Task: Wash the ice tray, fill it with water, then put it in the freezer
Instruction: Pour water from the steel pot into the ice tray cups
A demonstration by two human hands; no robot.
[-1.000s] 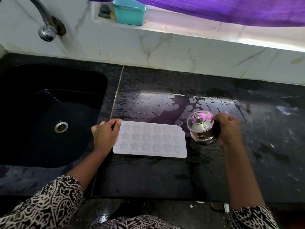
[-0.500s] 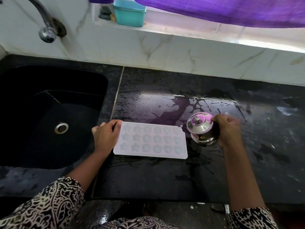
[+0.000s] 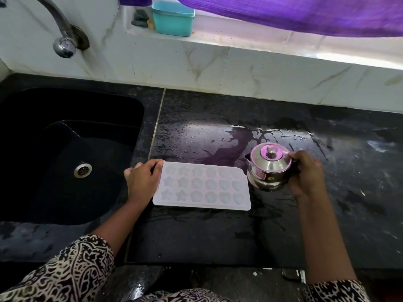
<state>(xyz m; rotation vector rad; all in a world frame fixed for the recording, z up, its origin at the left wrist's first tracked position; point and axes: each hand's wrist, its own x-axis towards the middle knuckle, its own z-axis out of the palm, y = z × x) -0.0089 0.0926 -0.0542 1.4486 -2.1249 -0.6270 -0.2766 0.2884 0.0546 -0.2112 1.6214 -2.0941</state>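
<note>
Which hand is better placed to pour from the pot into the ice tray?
The right hand: it grips the steel pot, which stands just beside the right end of the tray. The left hand holds the tray's left edge and can likely steady it.

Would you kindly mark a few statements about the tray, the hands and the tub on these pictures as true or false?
1. The ice tray lies on the counter, right of the sink. True.
2. The right hand holds a plastic cup. False: it grips a lidded steel jug.
3. The left hand holds the ice tray's left edge. True.
4. The teal tub sits in the sink. False: it stands on the window ledge.
</note>
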